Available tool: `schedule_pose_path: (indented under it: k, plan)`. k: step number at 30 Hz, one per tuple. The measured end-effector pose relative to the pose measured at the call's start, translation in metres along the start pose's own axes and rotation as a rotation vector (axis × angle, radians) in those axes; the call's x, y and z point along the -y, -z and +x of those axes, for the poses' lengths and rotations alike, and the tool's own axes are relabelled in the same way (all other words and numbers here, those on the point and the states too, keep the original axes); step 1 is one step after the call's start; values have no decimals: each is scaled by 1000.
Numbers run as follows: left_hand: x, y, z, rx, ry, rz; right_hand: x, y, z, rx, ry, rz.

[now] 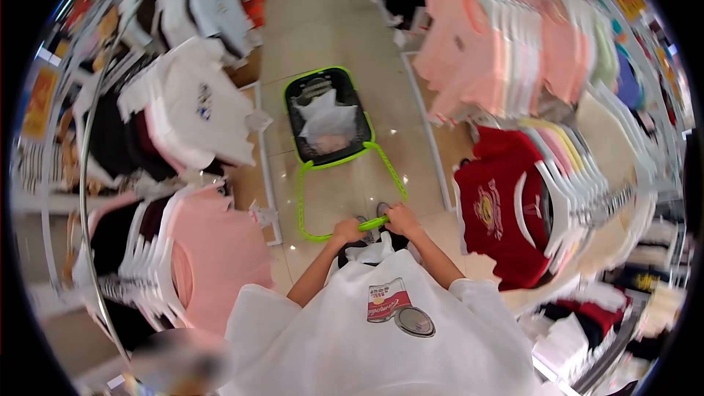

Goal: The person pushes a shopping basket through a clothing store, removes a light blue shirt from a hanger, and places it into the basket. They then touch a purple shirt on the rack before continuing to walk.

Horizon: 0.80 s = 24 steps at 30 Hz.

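Fingers: curled and clamped on the green handle, those of our left hand and our right hand alike, a short stretch of it bare between the two fists.
Handle: one bright green loop, ridged like twisted rope along its two long sides, running from our hands to the near corners of the basket.
Basket: one, black with a bright green rim, a rounded rectangle, standing on the floor ahead of us, well apart from our hands.
Inside it: whitish, crinkled packages, thin and slightly see-through; we cannot count them.
Floor: glossy beige tiles, catching small spots of light.
Our clothing: one white shirt, soft and loose, printed with one red-and-white can and one round silver lid.
Feet: two grey shoe tips, just beyond our hands.
Left side: a smooth, curved metal rail beside hanging clothes, among them one white top with a small dark print and one plain pink top.
Right side: one dark red shirt with one rounded gold print, near a close row of white hangers; pale pink tops hang farther off.
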<state>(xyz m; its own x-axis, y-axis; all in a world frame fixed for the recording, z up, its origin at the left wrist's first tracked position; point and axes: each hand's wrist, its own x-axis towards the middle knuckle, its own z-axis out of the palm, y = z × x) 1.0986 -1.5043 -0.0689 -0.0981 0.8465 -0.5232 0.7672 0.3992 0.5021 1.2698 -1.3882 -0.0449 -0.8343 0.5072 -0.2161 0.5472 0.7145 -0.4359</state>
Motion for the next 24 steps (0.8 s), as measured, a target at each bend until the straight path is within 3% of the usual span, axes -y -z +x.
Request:
schedule_pose_path:
  k: [2, 6, 11, 17, 24]
  plan:
    - [6, -3, -6, -34, 1, 3, 5, 8, 11, 209, 16, -123]
    - [6, -4, -20, -104, 119, -8, 11, 9, 25, 368, 98, -130]
    - [8, -8, -40, -210, 115, 37, 5, -19, 40, 563, 159, -65]
    - [15, -26, -30, -371, 253, 35, 9, -22, 55, 591, 190, -93]
    - [-3, 0, -28, -380, 249, 40, 22, 18, 58, 569, 161, -128]
